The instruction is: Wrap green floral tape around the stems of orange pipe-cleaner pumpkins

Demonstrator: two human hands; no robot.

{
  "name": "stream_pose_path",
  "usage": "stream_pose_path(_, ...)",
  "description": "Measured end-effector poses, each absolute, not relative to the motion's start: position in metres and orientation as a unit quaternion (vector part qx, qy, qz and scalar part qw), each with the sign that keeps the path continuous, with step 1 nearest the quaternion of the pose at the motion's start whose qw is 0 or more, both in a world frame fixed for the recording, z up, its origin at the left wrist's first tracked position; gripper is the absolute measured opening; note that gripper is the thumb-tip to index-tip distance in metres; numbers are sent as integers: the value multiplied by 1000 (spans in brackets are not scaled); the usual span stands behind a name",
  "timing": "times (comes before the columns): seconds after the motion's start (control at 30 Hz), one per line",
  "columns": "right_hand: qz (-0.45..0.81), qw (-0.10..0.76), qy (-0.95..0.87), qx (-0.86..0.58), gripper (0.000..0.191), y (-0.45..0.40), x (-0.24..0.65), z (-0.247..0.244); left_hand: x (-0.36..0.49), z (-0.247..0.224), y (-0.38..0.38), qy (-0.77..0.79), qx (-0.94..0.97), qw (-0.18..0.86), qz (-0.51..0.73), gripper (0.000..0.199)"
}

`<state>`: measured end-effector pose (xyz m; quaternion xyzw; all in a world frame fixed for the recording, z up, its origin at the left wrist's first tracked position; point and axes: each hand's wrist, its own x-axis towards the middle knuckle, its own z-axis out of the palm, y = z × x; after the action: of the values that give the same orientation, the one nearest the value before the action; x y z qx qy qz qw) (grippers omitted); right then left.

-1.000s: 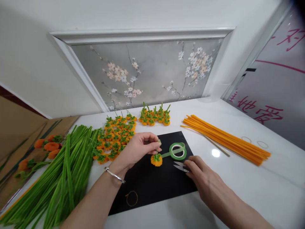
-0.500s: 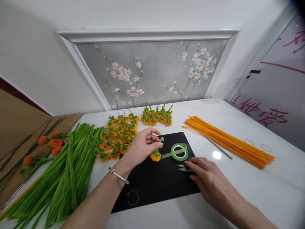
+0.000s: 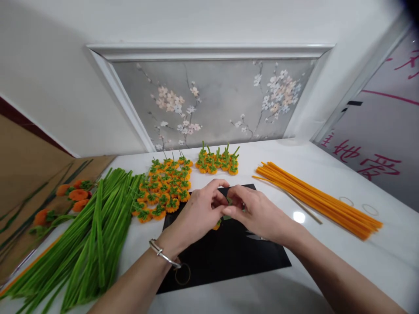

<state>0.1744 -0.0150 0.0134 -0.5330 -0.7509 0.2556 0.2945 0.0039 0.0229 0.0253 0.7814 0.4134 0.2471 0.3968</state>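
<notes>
My left hand (image 3: pixel 207 210) is closed in a pinch on the stem of a small orange chenille pumpkin (image 3: pixel 216 225), mostly hidden under the fingers. My right hand (image 3: pixel 253 211) meets it fingertip to fingertip, pinched at the green tape (image 3: pixel 228 215), which shows only in slivers between the hands; the tape's roll is hidden behind the right hand. Below the right hand, scissors (image 3: pixel 257 237) lie on a black mat (image 3: pixel 229 261), their blades showing.
Rows of finished pumpkins (image 3: pixel 165 187) stand left of the mat, with another group (image 3: pixel 218 162) behind. Green chenille stems (image 3: pixel 98 235) lie left, orange ones (image 3: pixel 317 198) right beside a thin stick (image 3: pixel 306 208). A rubber band (image 3: pixel 182 274) is near my left wrist.
My right hand has left the scissors and moved up and left to join my left hand at the pumpkin. The tape roll is now covered. The view has shifted slightly.
</notes>
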Motion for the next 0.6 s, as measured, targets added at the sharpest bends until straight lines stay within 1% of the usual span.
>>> stream_pose_path(0.03,280,309,-744,-522,17,-15,176,10,4,26,22,414,780,399,248,36)
stream_pose_path(0.13,359,381,-705,-479,36,-15,185,0,5,30,22,409,756,446,248,37)
stream_pose_path(0.17,384,409,-687,-462,39,-14,189,-3,5,32,22,408,743,470,248,38)
stream_pose_path(0.23,431,452,-654,-428,38,-13,193,-6,5,34,23,405,716,514,244,42)
stream_pose_path(0.33,485,468,-626,-393,31,-13,194,-7,6,34,23,400,700,542,238,44)
stream_pose_path(0.47,522,477,-590,-391,24,-13,187,-5,9,31,22,402,721,518,226,39)
stream_pose_path(0.6,507,492,-572,-417,25,-13,181,-6,11,29,20,401,752,473,223,38)
